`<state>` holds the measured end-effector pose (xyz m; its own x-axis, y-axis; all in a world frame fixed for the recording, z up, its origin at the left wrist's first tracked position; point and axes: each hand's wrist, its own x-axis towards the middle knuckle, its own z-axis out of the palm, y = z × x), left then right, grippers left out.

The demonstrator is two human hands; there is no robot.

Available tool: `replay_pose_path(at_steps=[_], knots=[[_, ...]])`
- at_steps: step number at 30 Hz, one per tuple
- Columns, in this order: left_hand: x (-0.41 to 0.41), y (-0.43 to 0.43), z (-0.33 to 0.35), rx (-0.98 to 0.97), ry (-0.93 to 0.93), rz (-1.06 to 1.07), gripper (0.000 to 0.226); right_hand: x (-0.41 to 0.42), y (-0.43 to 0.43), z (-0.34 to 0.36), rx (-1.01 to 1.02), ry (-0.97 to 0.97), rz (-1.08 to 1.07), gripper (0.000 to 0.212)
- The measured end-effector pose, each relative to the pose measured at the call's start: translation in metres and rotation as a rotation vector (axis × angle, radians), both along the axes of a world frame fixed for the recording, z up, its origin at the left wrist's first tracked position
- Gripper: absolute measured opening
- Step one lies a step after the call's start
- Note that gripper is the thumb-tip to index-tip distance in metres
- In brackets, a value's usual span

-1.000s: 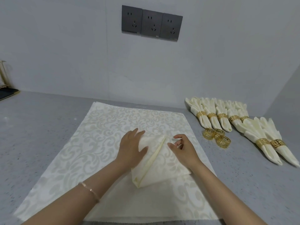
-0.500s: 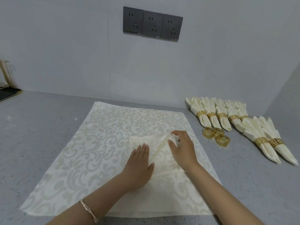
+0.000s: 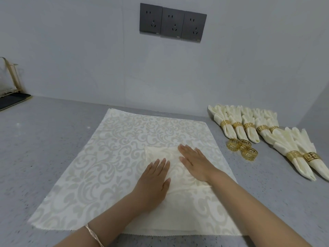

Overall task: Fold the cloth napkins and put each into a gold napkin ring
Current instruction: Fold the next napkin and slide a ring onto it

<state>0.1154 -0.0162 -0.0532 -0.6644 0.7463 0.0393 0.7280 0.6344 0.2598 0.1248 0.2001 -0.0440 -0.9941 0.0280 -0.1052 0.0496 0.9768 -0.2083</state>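
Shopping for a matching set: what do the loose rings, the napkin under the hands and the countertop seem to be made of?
Loose rings: shiny gold with a cut-out key pattern, probably metal, possibly plated plastic.
Napkin: cream woven cloth, tone-on-tone scroll pattern with slight sheen, damask-like.
Countertop: smooth grey with fine speckles, likely stone or composite.

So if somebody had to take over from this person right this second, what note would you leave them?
Left-hand grip: open, pressing flat on the folded napkin.
Right-hand grip: open, flat on it too.
The napkin lies on a patterned cloth on the grey counter. Three loose gold rings sit to the right, beside the finished napkins.
Done: seven napkins, by my count, are already in rings.
Left: finish folding this one and slip it into a loose ring.
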Motion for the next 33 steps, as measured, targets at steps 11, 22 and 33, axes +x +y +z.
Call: replay_pose_path(at_steps=[11,22,33], knots=[[0.003,0.005,-0.004,-0.033,0.036,0.093,0.055,0.068,-0.002,0.023,-0.04,0.229,0.241,0.06],[-0.002,0.003,-0.01,0.048,-0.002,0.053,0.091,0.063,0.029,0.032,-0.504,0.162,0.067,0.009],[-0.002,0.003,-0.003,0.033,-0.092,0.063,0.052,0.028,0.023,0.022,-0.645,0.206,-0.113,0.037]])
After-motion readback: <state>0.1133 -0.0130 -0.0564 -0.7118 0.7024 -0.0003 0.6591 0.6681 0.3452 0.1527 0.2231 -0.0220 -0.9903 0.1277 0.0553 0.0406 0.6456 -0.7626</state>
